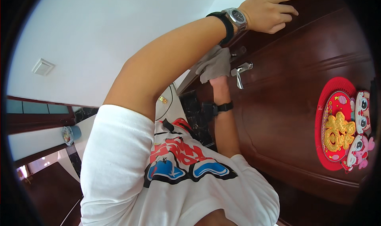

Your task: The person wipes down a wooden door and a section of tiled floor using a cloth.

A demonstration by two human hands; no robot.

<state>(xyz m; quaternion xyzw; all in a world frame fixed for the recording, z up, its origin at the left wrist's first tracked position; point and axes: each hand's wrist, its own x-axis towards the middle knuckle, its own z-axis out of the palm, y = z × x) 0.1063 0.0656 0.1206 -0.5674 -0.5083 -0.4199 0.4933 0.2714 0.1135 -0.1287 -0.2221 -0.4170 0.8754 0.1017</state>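
At far left, a square white plastic switch (43,67) sits on the white wall, and below it a round blue-grey bucket (74,134) stands near the white wall's lower edge. Farther right, a crumpled grey fabric cloth (216,63) lies over the fingers of the right hand (219,82), at the handle-side edge of the glossy dark-brown wooden door (274,107); covered like that, whether they clamp it cannot be told. Just beside the cloth is the shiny silver metal lever handle (240,73). Up toward the door's top corner, the left hand (274,11) reaches across, fingers spread apart. Near the door's right edge hangs a round red ornament (322,126) with raised gold lettering.
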